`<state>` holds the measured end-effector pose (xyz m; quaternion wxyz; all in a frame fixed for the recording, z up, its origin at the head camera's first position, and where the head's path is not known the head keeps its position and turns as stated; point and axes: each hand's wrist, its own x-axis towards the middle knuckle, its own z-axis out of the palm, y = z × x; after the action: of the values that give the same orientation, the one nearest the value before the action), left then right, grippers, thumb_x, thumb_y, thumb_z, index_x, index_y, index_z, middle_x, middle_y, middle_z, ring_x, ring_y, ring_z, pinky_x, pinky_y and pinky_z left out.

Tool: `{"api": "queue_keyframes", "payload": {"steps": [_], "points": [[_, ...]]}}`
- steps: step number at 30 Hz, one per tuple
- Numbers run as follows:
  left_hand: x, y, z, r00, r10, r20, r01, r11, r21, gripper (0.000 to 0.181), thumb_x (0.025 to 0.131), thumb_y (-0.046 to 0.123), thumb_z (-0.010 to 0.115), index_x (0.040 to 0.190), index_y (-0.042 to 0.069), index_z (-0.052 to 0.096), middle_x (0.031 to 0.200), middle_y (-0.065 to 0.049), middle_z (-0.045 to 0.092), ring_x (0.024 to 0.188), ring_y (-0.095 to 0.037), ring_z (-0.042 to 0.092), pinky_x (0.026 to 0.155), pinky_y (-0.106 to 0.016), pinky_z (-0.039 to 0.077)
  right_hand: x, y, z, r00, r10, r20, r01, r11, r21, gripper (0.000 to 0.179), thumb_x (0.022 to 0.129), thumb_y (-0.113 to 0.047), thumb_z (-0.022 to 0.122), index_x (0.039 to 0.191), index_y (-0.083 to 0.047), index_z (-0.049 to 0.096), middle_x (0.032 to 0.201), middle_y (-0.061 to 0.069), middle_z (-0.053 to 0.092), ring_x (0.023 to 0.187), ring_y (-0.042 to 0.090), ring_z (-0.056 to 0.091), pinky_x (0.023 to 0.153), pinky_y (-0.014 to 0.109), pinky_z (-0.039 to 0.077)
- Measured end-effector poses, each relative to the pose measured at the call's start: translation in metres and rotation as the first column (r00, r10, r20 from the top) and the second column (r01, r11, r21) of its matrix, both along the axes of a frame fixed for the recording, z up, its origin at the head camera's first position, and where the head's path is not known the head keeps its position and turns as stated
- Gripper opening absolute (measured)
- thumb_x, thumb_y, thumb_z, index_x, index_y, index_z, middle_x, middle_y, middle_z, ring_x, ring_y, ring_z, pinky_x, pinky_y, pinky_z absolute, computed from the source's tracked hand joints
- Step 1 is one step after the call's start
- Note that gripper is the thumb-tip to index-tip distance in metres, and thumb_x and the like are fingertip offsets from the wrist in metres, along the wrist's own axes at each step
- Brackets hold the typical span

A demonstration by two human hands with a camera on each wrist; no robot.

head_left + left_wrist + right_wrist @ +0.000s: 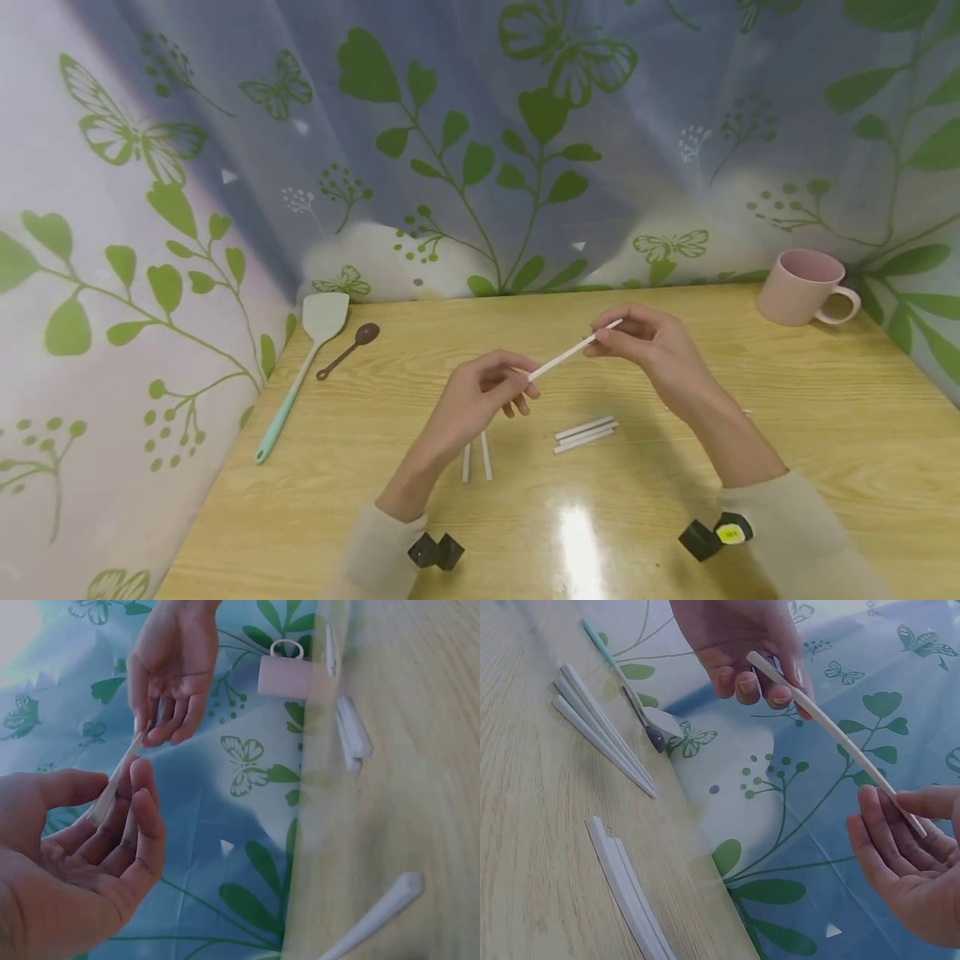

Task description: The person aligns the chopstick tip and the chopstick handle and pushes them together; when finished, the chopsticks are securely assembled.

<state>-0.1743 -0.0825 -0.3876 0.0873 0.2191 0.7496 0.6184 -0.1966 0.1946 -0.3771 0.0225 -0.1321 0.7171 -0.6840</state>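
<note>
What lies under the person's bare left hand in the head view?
Two slim white sticks lie on the pale wood-grain table, near ends showing. Their far ends, and anything else beneath the bare left hand, are covered in that view.

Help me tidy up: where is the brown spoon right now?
In the head view, the brown spoon lies near the far left corner of the table, just right of the spatula.

The sticks (562, 358) are coloured white, the mug (793, 292) pink, the spoon (367, 334) brown, the spatula (326, 317) off-white and mint-green. The blue-and-white cloth (442, 50) is patterned with green leaves and butterflies, the table (255, 533) with yellow-brown woodgrain.
</note>
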Motion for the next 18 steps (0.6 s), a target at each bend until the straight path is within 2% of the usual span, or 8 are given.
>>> {"api": "queue_keyframes", "payload": {"steps": [2, 5, 9, 13, 16, 18], "points": [[0.002, -0.002, -0.004, 1.000, -0.004, 0.018, 0.004, 1.000, -0.005, 0.022, 0.107, 0.013, 0.059, 0.126, 0.012, 0.069, 0.100, -0.016, 0.076, 0.084, -0.042, 0.071, 0.073, -0.038, 0.060, -0.005, -0.005, -0.002, 1.000, 0.016, 0.005, -0.016, 0.999, -0.048, 0.019, 0.103, -0.016, 0.068, 0.117, -0.004, 0.068, 0.097, 0.004, 0.077, 0.094, 0.024, 0.076, 0.095, 0.034, 0.058], [0.005, -0.005, -0.009, 0.999, -0.015, 0.050, 0.016, 1.000, -0.019, 0.024, 0.107, 0.011, 0.058, 0.129, 0.012, 0.066, 0.100, -0.015, 0.076, 0.083, -0.037, 0.072, 0.077, -0.048, 0.060, -0.014, -0.013, -0.005, 0.998, 0.055, 0.003, -0.055, 0.993, -0.107, 0.018, 0.102, -0.009, 0.067, 0.120, -0.004, 0.067, 0.099, 0.006, 0.077, 0.090, 0.024, 0.076, 0.091, 0.039, 0.061], [0.010, -0.010, -0.017, 0.995, -0.035, 0.096, 0.040, 0.998, -0.052, 0.029, 0.106, 0.011, 0.058, 0.135, 0.012, 0.063, 0.103, -0.016, 0.076, 0.083, -0.032, 0.072, 0.080, -0.054, 0.059, -0.024, -0.024, -0.011, 0.996, 0.087, 0.035, -0.082, 0.989, -0.125, 0.025, 0.102, -0.003, 0.064, 0.127, 0.000, 0.061, 0.105, 0.013, 0.076, 0.089, 0.025, 0.076, 0.087, 0.043, 0.062], [0.015, -0.016, -0.024, 0.992, -0.039, 0.123, 0.049, 0.996, -0.078, 0.031, 0.106, 0.012, 0.059, 0.137, 0.011, 0.061, 0.102, -0.015, 0.076, 0.087, -0.041, 0.072, 0.080, -0.051, 0.060, -0.031, -0.036, -0.020, 0.991, 0.094, 0.094, -0.083, 0.990, -0.116, 0.034, 0.103, -0.002, 0.062, 0.135, 0.005, 0.054, 0.114, 0.026, 0.072, 0.088, 0.022, 0.076, 0.087, 0.044, 0.062], [0.018, -0.020, -0.030, 0.990, -0.029, 0.138, 0.043, 0.994, -0.099, 0.032, 0.105, 0.011, 0.060, 0.137, 0.009, 0.061, 0.101, -0.014, 0.076, 0.089, -0.046, 0.071, 0.078, -0.049, 0.061, -0.035, -0.044, -0.027, 0.987, 0.107, 0.121, -0.094, 0.990, -0.107, 0.038, 0.103, -0.002, 0.062, 0.139, 0.006, 0.051, 0.118, 0.033, 0.069, 0.089, 0.022, 0.075, 0.091, 0.051, 0.060], [0.021, -0.023, -0.035, 0.989, -0.020, 0.150, 0.038, 0.992, -0.120, 0.032, 0.104, 0.010, 0.060, 0.136, 0.008, 0.061, 0.099, -0.014, 0.077, 0.087, -0.044, 0.071, 0.075, -0.046, 0.061, -0.037, -0.049, -0.032, 0.984, 0.117, 0.133, -0.105, 0.990, -0.098, 0.039, 0.103, -0.002, 0.063, 0.139, 0.006, 0.051, 0.118, 0.034, 0.069, 0.088, 0.023, 0.074, 0.093, 0.057, 0.057]]}}
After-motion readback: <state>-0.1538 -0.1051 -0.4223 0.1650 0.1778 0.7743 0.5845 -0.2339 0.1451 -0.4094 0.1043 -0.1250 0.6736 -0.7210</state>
